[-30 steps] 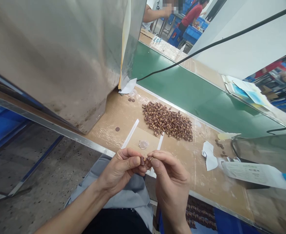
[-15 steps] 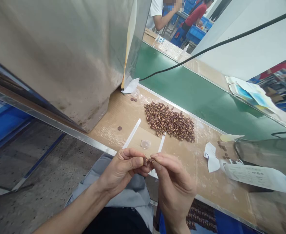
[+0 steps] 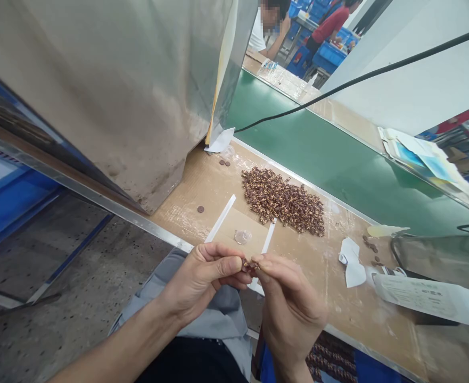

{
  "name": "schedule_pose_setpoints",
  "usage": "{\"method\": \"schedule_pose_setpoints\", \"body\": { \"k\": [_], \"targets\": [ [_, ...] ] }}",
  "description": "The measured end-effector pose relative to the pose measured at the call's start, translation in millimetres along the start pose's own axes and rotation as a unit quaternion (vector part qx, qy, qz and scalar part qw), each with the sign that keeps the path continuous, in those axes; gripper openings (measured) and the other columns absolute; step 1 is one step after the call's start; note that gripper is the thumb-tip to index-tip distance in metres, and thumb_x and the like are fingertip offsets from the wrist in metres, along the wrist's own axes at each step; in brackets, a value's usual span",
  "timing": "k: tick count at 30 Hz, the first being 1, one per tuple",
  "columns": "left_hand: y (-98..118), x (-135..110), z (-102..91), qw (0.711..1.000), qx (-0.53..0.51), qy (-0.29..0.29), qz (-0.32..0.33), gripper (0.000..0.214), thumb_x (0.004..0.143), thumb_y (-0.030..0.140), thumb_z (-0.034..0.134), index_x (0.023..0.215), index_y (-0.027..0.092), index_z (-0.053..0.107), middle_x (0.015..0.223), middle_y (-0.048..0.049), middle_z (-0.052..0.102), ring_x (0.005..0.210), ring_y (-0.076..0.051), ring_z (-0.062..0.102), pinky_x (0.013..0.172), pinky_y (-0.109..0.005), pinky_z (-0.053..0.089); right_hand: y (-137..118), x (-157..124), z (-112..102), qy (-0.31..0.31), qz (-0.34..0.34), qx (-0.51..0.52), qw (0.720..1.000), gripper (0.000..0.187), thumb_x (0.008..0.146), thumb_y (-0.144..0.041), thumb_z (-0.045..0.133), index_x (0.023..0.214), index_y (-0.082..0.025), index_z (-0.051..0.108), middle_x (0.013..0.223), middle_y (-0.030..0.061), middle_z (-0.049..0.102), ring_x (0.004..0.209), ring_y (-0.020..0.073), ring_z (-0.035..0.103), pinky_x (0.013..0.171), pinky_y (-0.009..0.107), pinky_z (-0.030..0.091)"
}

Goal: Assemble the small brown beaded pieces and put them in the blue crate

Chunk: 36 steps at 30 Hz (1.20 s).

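My left hand (image 3: pixel 214 274) pinches a small brown piece with gold-coloured bits (image 3: pixel 245 263) between thumb and fingers. Fingertips of my right hand (image 3: pixel 288 298) are closed on a similar small brown-and-gold piece (image 3: pixel 254 265), right beside the first. Whether the two pieces are joined I cannot tell, as the fingers cover most of them. Just beyond my hands, a small clear round cup (image 3: pixel 243 236) rests on a cardboard sheet between two white strips. Behind it lies a heap of small brown-and-gold pieces (image 3: pixel 282 199).
A large metal housing (image 3: pixel 138 106) rises at the left. A green conveyor belt (image 3: pixel 298 143) runs behind the cardboard-covered table (image 3: pixel 310 276). To the right lie a white bottle (image 3: pixel 426 298), crumpled paper (image 3: pixel 352 263) and brown discs. A black cable (image 3: pixel 350 82) crosses above. Two people are in the background.
Both hands keep their pinch at nearly the same place. The surroundings shift slightly to the right as the camera turns. One background person's arm and head have moved.
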<state>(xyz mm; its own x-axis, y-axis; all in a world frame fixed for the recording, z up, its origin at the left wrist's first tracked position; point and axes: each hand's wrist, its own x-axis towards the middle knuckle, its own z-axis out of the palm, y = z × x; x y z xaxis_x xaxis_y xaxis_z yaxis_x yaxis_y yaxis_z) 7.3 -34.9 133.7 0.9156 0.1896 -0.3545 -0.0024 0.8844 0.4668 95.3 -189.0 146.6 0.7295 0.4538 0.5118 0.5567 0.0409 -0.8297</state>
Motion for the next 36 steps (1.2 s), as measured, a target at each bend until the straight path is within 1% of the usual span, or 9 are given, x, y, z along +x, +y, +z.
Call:
{"method": "schedule_pose_setpoints", "body": {
  "k": [7,13,20,26,28,30,32,34,36],
  "targets": [
    [3,-1,-0.3,1.0,0.011,0.011,-0.004,0.033,0.077,0.041,0.119,0.091,0.019,0.098,0.081,-0.007,0.092,0.071,-0.015,0.088,0.074,-0.018,0.073,0,0,-2,0.0,-0.008,-0.02,1.0,0.024,0.111,-0.008,0.084,0.119,-0.03,0.091,0.11,0.0015,0.091,0.099,0.0213,0.089,0.089,0.033,0.075],
    [6,-3,2.1,1.0,0.026,0.005,0.002,0.033,0.079,0.041,0.118,0.09,0.019,0.098,0.081,-0.0069,0.092,0.072,-0.014,0.088,0.074,-0.016,0.071,-1,3,-2,-0.01,-0.033,-0.029,0.999,0.027,0.11,-0.004,0.083,0.12,-0.029,0.09,0.112,0.0026,0.091,0.097,0.022,0.089,0.087,0.034,0.076],
    [8,-4,5.4,0.999,0.036,0.02,0.013,0.032,0.078,0.04,0.119,0.09,0.019,0.097,0.08,-0.0061,0.091,0.072,-0.014,0.087,0.073,-0.017,0.072,1,-1,-3,-0.004,-0.061,-0.05,0.997,0.033,0.108,0.0,0.084,0.125,-0.027,0.091,0.118,0.0044,0.091,0.101,0.023,0.09,0.09,0.036,0.077],
    [3,-5,9.0,0.999,0.018,0.038,0.016,0.036,0.075,0.04,0.12,0.091,0.017,0.096,0.082,-0.007,0.092,0.073,-0.014,0.088,0.074,-0.018,0.072,8,-8,1,0.015,-0.108,-0.082,0.991,0.039,0.107,0.003,0.084,0.131,-0.026,0.091,0.123,0.0062,0.091,0.102,0.0228,0.09,0.09,0.035,0.077],
    [2,-5,10.4,0.999,0.015,0.045,0.021,0.036,0.075,0.039,0.12,0.09,0.017,0.095,0.082,-0.0069,0.092,0.073,-0.015,0.088,0.075,-0.019,0.072,9,-9,2,0.017,-0.086,-0.071,0.994,0.036,0.107,0.002,0.085,0.129,-0.026,0.091,0.122,0.0058,0.091,0.103,0.0226,0.09,0.092,0.035,0.076],
    [2,-5,11.4,0.998,0.027,0.053,0.025,0.038,0.077,0.041,0.119,0.095,0.018,0.095,0.084,-0.0074,0.092,0.075,-0.016,0.089,0.077,-0.02,0.073,9,-9,1,0.011,-0.034,-0.051,0.998,0.03,0.109,-0.003,0.085,0.124,-0.027,0.091,0.116,0.0045,0.091,0.104,0.023,0.089,0.093,0.036,0.076],
    [1,-5,11.1,0.996,0.058,0.061,0.031,0.042,0.082,0.046,0.116,0.106,0.018,0.096,0.096,-0.0098,0.095,0.078,-0.018,0.091,0.079,-0.023,0.075,11,-8,-4,0.011,0.021,-0.039,0.999,0.021,0.111,-0.01,0.085,0.119,-0.028,0.091,0.112,0.0039,0.091,0.104,0.0242,0.089,0.093,0.038,0.076],
    [2,-5,8.3,0.992,0.095,0.076,0.043,0.048,0.086,0.053,0.112,0.115,0.019,0.096,0.112,-0.0131,0.096,0.082,-0.021,0.092,0.081,-0.026,0.077,18,-6,-16,0.023,0.057,-0.058,0.996,0.012,0.113,-0.017,0.086,0.115,-0.028,0.091,0.111,0.0046,0.091,0.103,0.0254,0.089,0.093,0.04,0.075],
    [2,-4,2.4,0.984,0.133,0.099,0.065,0.049,0.089,0.057,0.109,0.114,0.018,0.096,0.121,-0.0155,0.095,0.085,-0.023,0.093,0.081,-0.028,0.077,33,-4,-37,0.039,0.063,-0.111,0.991,0.007,0.114,-0.023,0.086,0.115,-0.027,0.092,0.111,0.0052,0.091,0.102,0.0257,0.088,0.094,0.041,0.073]
  ]
}}
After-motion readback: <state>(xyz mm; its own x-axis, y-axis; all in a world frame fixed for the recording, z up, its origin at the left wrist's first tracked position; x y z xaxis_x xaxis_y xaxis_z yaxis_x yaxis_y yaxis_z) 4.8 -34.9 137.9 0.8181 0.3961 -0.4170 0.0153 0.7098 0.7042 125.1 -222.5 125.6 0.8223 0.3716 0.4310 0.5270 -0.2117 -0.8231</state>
